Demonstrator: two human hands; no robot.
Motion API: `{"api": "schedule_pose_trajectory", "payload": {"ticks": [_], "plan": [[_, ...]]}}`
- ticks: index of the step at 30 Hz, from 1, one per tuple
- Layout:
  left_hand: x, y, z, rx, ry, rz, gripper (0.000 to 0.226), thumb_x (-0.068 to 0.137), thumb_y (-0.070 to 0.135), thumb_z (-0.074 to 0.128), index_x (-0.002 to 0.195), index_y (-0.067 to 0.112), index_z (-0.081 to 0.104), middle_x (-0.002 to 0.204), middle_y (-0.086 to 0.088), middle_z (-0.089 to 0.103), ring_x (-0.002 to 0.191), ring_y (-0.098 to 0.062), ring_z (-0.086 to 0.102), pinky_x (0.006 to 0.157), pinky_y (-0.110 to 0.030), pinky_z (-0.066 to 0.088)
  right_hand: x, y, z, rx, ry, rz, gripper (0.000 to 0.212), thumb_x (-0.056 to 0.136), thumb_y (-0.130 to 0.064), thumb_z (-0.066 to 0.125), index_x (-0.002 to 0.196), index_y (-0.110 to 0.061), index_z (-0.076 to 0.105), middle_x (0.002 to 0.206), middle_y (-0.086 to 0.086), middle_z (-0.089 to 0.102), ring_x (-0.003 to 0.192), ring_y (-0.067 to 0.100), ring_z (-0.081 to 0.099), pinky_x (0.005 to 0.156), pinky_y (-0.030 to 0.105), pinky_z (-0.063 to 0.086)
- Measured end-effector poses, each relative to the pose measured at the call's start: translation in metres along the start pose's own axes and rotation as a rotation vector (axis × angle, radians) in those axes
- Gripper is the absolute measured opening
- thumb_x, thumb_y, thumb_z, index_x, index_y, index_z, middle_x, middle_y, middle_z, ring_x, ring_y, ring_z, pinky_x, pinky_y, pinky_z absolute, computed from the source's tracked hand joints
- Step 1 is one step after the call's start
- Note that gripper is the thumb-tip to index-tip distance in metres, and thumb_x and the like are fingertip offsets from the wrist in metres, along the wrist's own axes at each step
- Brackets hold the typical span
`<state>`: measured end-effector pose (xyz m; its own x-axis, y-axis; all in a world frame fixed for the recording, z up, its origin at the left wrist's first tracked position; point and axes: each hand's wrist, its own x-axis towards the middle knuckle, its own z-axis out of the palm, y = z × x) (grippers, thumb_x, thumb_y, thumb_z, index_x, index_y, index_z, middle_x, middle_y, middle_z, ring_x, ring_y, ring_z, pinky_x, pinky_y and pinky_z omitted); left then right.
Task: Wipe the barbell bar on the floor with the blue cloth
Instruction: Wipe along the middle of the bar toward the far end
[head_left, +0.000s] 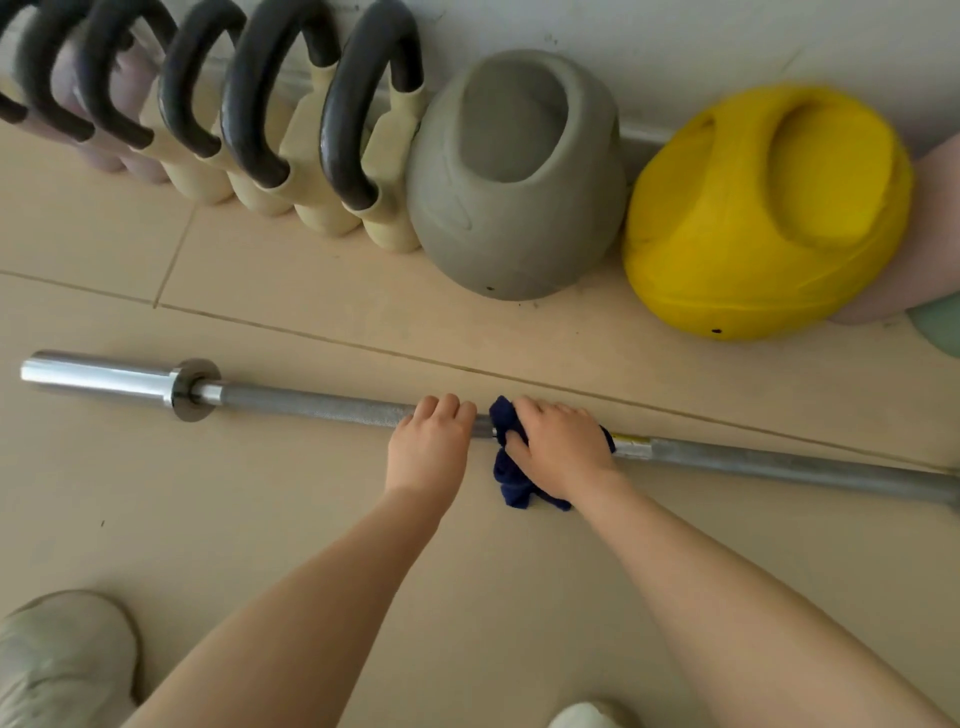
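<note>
Barbell bar (322, 408) lies across floor (260, 519), L to R. Right hand (563, 447) clutches blue cloth (511, 475) around bar mid-shaft; left hand (431, 447) grips bar just beside. Kettlebells (514, 182) far, along wall.

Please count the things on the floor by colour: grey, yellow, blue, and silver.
Grey: 1, kettlebell
Yellow: 1, kettlebell
Blue: 1, cloth
Silver: 1, bar
Total: 4

Soft even daylight (edges warped, blurred)
</note>
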<state>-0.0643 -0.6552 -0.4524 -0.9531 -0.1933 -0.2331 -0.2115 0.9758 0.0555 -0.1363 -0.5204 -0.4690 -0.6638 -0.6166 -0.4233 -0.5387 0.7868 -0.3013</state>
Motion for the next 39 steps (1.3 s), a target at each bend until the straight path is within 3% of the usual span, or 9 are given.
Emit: {"api": "schedule_pose_trajectory", "payload": {"ticks": [5,8,11,14,20,25,30,36,39], "plan": [[0.002,0.002,-0.003,-0.032,-0.039,-0.053,0.024,0.071,-0.006,0.066,0.091,0.006,0.063,0.089,-0.01,0.063,0.086,-0.03,0.061,0.054,-0.029,0.037,0.006,0.004,-0.004,0.085,0.034,0.075,0.027,0.092,-0.033,0.039,0.106,-0.012,0.049,0.094,0.008,0.065,0.083,0.032,0.06,0.07,0.038,0.044],[0.0,0.004,-0.005,-0.032,-0.038,-0.061,0.024,0.066,-0.01,0.068,0.086,0.004,0.064,0.084,-0.011,0.064,0.08,-0.031,0.061,0.052,-0.028,0.033,-0.025,0.007,0.02,-0.166,0.156,-0.002,0.037,0.086,-0.03,0.042,0.116,-0.011,0.051,0.107,0.009,0.065,0.094,0.032,0.064,0.086,0.042,0.049],[0.0,0.002,-0.005,-0.002,-0.088,-0.021,0.035,0.049,-0.007,0.081,0.077,0.007,0.066,0.074,-0.007,0.065,0.068,-0.027,0.063,0.043,-0.024,0.037,-0.039,0.028,0.032,-0.21,0.204,-0.082,0.049,0.084,-0.037,0.034,0.128,-0.016,0.042,0.124,0.008,0.062,0.11,0.029,0.061,0.103,0.042,0.035],[0.004,-0.001,-0.005,0.045,-0.053,0.01,0.044,0.034,-0.004,0.086,0.071,0.01,0.067,0.066,-0.004,0.064,0.058,-0.023,0.062,0.038,-0.022,0.041,-0.03,0.037,0.016,-0.174,0.126,-0.111,0.05,0.084,-0.041,0.037,0.129,-0.02,0.044,0.125,0.002,0.061,0.106,0.026,0.061,0.096,0.036,0.035],[0.011,-0.001,-0.007,-0.002,-0.15,-0.067,0.041,0.087,-0.003,0.048,0.125,0.011,0.05,0.124,-0.006,0.053,0.115,-0.025,0.047,0.076,-0.032,0.046,-0.024,0.044,-0.004,-0.071,0.051,-0.05,0.048,0.094,-0.039,0.036,0.139,-0.02,0.034,0.139,-0.001,0.048,0.124,0.022,0.046,0.103,0.035,0.033],[0.01,0.0,-0.006,-0.03,-0.139,-0.084,0.033,0.088,0.002,0.054,0.119,0.013,0.054,0.119,-0.003,0.055,0.113,-0.023,0.049,0.062,-0.029,0.039,-0.048,0.09,-0.004,-0.085,0.152,0.124,0.048,0.084,-0.04,0.032,0.113,-0.012,0.057,0.106,0.007,0.068,0.097,0.029,0.062,0.085,0.037,0.046],[0.011,0.003,-0.006,-0.009,-0.159,-0.109,0.025,0.088,0.004,0.056,0.111,0.012,0.055,0.112,-0.005,0.056,0.107,-0.025,0.051,0.059,-0.029,0.031,-0.035,0.051,-0.005,0.002,0.255,0.315,0.038,0.082,-0.032,0.029,0.081,-0.009,0.059,0.075,0.011,0.067,0.069,0.031,0.06,0.067,0.036,0.046],[0.01,0.004,-0.012,0.042,-0.165,-0.074,0.025,0.092,0.009,0.053,0.116,0.014,0.05,0.115,-0.003,0.053,0.108,-0.023,0.048,0.062,-0.027,0.032,-0.025,0.022,0.002,0.033,0.128,0.023,0.037,0.093,-0.023,0.044,0.129,-0.013,0.046,0.125,0.007,0.055,0.111,0.028,0.05,0.099,0.039,0.034],[0.008,0.006,-0.011,-0.003,-0.161,-0.095,0.027,0.09,0.002,0.05,0.116,0.012,0.051,0.116,-0.005,0.053,0.109,-0.025,0.048,0.064,-0.028,0.032,-0.037,0.05,-0.007,0.097,0.07,0.002,0.046,0.088,-0.013,0.045,0.134,-0.016,0.043,0.132,0.004,0.05,0.118,0.026,0.045,0.104,0.034,0.028]]}}
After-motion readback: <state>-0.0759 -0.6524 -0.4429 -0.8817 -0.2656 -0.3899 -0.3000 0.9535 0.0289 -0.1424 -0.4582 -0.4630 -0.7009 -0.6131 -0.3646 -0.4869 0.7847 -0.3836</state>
